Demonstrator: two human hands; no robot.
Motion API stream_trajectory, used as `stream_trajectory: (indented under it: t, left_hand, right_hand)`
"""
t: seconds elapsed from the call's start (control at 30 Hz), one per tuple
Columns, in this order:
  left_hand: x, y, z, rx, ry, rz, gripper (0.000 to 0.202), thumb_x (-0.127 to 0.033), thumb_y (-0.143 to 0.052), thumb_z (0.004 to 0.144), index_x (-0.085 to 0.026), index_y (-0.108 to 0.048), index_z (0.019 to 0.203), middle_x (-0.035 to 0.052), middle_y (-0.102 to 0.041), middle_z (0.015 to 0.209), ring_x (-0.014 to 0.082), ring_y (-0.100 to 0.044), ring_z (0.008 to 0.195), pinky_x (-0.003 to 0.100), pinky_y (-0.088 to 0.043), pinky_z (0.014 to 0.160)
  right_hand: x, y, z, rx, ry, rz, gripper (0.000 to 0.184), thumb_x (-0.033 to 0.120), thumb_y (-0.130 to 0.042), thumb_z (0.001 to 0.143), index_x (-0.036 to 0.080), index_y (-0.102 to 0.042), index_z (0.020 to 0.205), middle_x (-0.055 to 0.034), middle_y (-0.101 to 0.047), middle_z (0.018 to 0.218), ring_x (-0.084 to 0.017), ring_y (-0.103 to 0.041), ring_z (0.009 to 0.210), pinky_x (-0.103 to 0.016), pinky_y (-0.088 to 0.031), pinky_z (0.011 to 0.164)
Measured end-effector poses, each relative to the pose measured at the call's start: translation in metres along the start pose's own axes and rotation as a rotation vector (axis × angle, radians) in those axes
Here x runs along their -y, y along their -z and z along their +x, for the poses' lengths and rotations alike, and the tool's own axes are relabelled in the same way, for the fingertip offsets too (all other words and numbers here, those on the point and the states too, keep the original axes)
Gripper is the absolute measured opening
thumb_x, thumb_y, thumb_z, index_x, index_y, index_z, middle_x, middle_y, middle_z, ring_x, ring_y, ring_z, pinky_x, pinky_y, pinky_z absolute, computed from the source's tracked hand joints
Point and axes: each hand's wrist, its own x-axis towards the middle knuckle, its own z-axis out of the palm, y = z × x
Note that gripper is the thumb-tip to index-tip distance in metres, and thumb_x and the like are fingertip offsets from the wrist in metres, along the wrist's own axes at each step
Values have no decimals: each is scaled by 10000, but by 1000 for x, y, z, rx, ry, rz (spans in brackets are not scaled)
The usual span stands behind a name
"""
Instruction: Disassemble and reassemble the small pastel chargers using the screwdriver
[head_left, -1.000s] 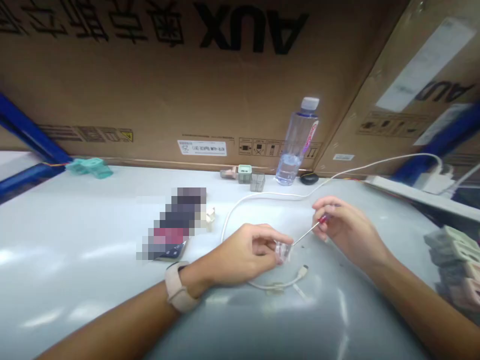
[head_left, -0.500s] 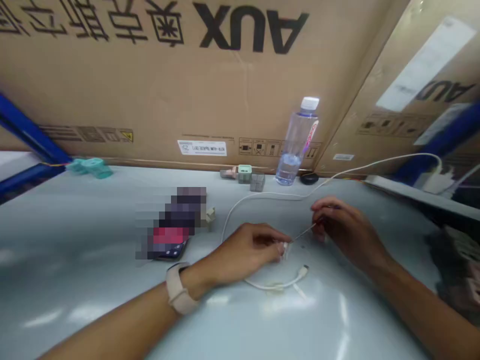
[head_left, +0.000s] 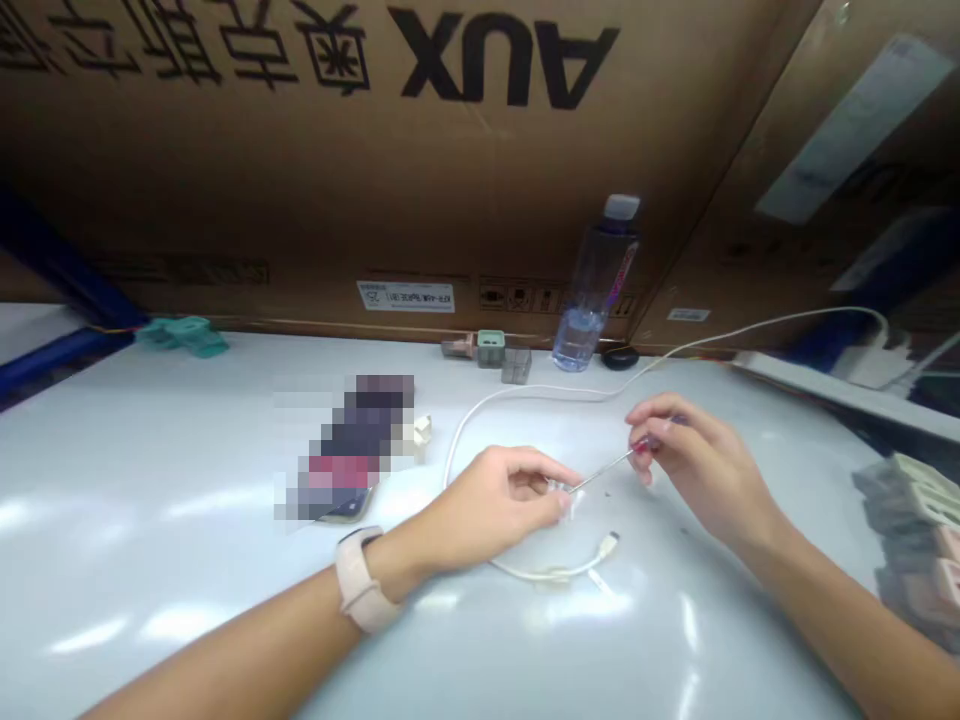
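My left hand, wearing a pale watch, pinches a small whitish, partly clear piece between thumb and fingers; most of it is hidden. In my right hand is a slim screwdriver, its reddish-purple handle mostly covered by the fingers. The thin metal shaft points down-left, its tip at the piece by my left fingertips; whether it sits inside cannot be told. Below my left hand, the free end of a white charging cable lies on the pale tabletop.
A partly blurred phone and a small cream block lie left. Behind stand small connector blocks, a water bottle, a black round object and large cartons. Teal parts lie far left, stacked blocks at right.
The screwdriver has shifted slightly down-left, its tip closer to my left fingertips. My right fingers have opened a little, showing more handle. The cartons look darker and the tabletop brighter.
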Motion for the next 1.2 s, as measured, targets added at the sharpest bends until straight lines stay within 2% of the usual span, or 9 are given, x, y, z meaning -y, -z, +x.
stream_trajectory:
  t: [0.27,0.4,0.57,0.7,1.03,1.2]
  left_hand:
    - [3,0,-1,0,-21,11,342,-288,-784,875,-112,-823,1166,80,-731,954,186,-660,873,311,-518,827]
    - [4,1,1,-8,-26,22,334,-290,-794,865,-122,-830,1152,70,-725,934,175,-641,841,300,-505,791]
    - [5,1,2,1,-24,27,312,-253,-802,849,-127,-832,1132,86,-756,985,197,-671,906,317,-522,849]
    - [5,1,2,-3,-24,34,315,-264,-806,849,-134,-836,1134,76,-750,963,191,-667,881,313,-522,832]
    - [0,1,1,-15,-1,43,327,-262,-797,840,-130,-836,1137,56,-720,897,184,-646,859,314,-508,827]
    - [1,1,0,-9,-6,23,339,-288,-813,844,-127,-825,1142,70,-724,948,186,-648,873,321,-511,832]
  right_hand:
    - [4,3,1,-61,98,-4,76,285,-744,870,214,-760,846,-1,-661,661,-145,-589,554,-270,-486,495]
    - [4,2,-1,-39,115,-3,98,309,-746,873,216,-753,845,-8,-666,680,-155,-594,561,-279,-474,484]
    - [-1,4,-4,-5,107,-47,120,336,-741,930,226,-754,885,-4,-674,698,-162,-608,600,-293,-482,535]
    - [-1,4,-5,18,131,-91,135,334,-719,949,232,-744,863,11,-659,680,-163,-599,595,-303,-474,556]
    - [2,2,-7,24,156,-155,188,325,-699,956,228,-717,797,25,-661,674,-152,-604,565,-314,-465,597]
    - [3,1,-6,15,161,-160,228,369,-710,968,225,-710,792,25,-655,676,-149,-593,552,-316,-457,592]
